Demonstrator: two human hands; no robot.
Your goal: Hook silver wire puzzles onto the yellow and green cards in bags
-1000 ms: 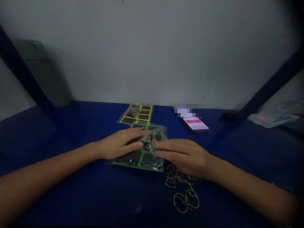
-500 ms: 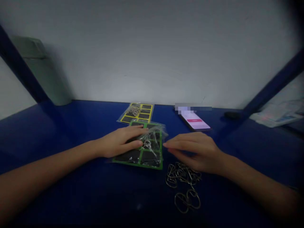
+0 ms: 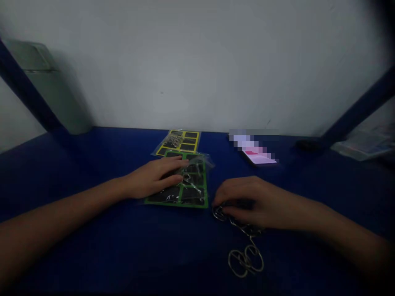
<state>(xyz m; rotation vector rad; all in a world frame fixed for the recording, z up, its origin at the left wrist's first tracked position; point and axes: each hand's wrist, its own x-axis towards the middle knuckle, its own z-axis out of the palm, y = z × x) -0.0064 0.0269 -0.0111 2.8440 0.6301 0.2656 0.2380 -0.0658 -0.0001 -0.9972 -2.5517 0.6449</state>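
My left hand (image 3: pixel 156 177) lies flat on a clear plastic packet (image 3: pixel 197 185) holding a green-framed card of black rectangles, with a small metal ring (image 3: pixel 187 177) inside the plastic. My right hand (image 3: pixel 248 203) is curled down over a tangle of bent wire loops (image 3: pixel 237 226), which hides much of it. More of these loops (image 3: pixel 246 259) trail towards me on the blue tabletop (image 3: pixel 92 156). Behind the green card lies a yellow-framed card (image 3: pixel 178 142) in plastic, with small metal pieces on it.
A smartphone (image 3: pixel 259 158), partly blurred out, lies at the back right. Beyond it are a small dark object (image 3: pixel 307 145) and some papers (image 3: pixel 365 146). A grey-green cylinder (image 3: pixel 49 88) stands at the back left, and dark blue posts (image 3: pixel 358 111) frame the white wall.
My right hand has moved down from beside the green card onto the wire loops. The left hand has stayed on the packet, and the packet's ring and plastic have shifted slightly.
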